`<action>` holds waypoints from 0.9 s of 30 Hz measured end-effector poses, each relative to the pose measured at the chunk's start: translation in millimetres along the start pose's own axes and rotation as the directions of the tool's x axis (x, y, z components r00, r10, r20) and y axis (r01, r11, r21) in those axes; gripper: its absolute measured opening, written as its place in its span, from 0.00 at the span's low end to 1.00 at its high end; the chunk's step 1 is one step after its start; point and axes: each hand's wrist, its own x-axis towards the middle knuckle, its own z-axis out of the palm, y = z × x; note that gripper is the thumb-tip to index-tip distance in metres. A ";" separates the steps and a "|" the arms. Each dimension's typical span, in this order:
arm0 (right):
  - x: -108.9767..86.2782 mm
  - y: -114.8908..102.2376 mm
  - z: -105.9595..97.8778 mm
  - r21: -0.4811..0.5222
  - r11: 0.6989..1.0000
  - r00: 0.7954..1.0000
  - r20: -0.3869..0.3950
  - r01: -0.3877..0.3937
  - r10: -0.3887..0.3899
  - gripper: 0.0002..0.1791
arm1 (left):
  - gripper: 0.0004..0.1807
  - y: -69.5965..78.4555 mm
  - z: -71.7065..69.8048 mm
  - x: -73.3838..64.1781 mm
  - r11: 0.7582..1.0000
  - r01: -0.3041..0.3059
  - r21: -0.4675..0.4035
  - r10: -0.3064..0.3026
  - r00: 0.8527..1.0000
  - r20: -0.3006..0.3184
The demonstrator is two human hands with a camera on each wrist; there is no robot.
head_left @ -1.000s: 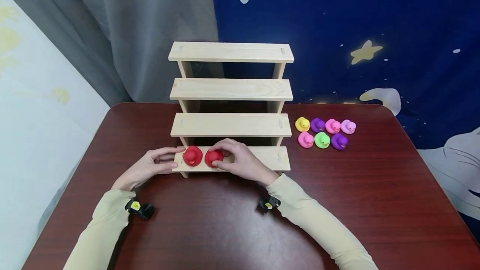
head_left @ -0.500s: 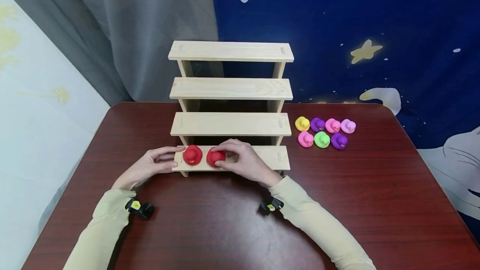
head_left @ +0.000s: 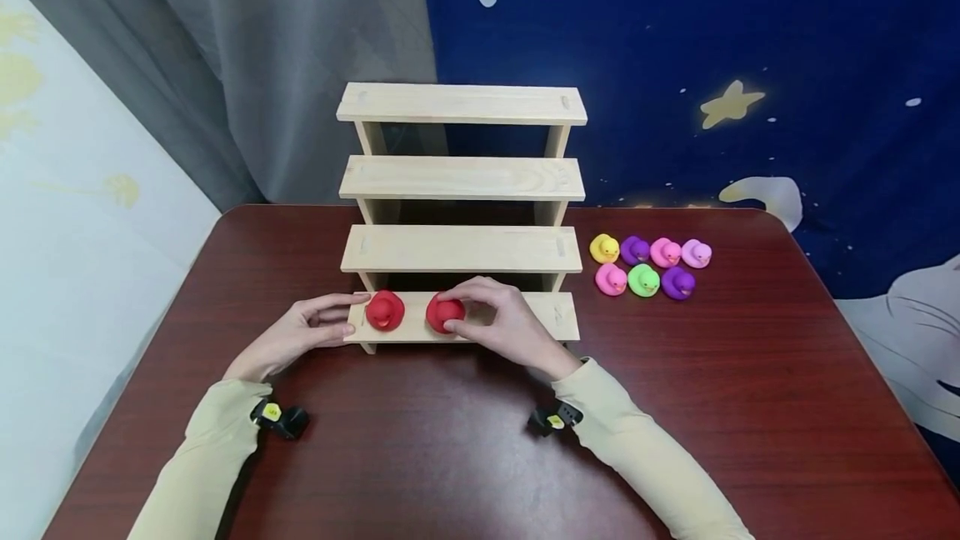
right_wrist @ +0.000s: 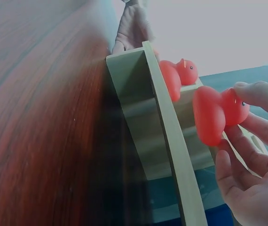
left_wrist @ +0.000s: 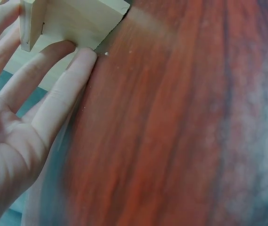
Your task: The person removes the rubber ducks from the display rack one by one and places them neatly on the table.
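Observation:
A stepped wooden display stand (head_left: pixel 461 248) rises in several tiers at the back of the table. My left hand (head_left: pixel 296 336) holds the left end of its lowest step, thumb at the front and index finger at the rear. In the left wrist view, other fingers (left_wrist: pixel 61 101) of that hand touch the side panel below. One red rubber duck (head_left: pixel 385 311) sits at the left of this step. To its right, my right hand (head_left: pixel 510 327) pinches a second red rubber duck (right_wrist: pixel 214 115) between thumb and fingers, over the step; whether the duck touches the wood I cannot tell.
Right of the stand, rubber ducks lie on the table in two rows, among them a yellow duck (head_left: pixel 604 248), a green duck (head_left: pixel 644 281) and a purple duck (head_left: pixel 678 282). A grey curtain (head_left: pixel 300 48) and a blue starry cloth (head_left: pixel 637 65) hang behind.
The right hand has shifted the pinched red duck rightward along the lowest step, widening the gap to the other red duck. The left hand has stayed in place.

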 end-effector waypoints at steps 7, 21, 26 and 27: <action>-4.0 -31.3 -17.5 -0.017 1.000 1.000 -0.004 0.015 -0.015 0.17 | 0.30 -0.4 -1.4 0.2 1.000 -0.011 0.002 0.011 1.000 0.002; -17.6 -34.7 -42.5 -0.041 0.999 0.999 -0.020 -0.027 0.026 0.15 | 0.30 0.1 -2.7 0.1 1.000 -0.015 0.010 0.015 1.000 0.016; -23.7 -33.7 -52.5 -0.071 0.997 0.999 -0.025 -0.034 0.032 0.15 | 0.30 0.0 -3.2 0.7 1.000 -0.016 0.008 0.016 1.000 0.023; -25.1 -33.1 -54.9 -0.073 0.997 0.999 -0.029 -0.034 0.032 0.15 | 0.30 0.1 -3.1 0.8 1.000 -0.015 0.007 0.014 1.000 0.023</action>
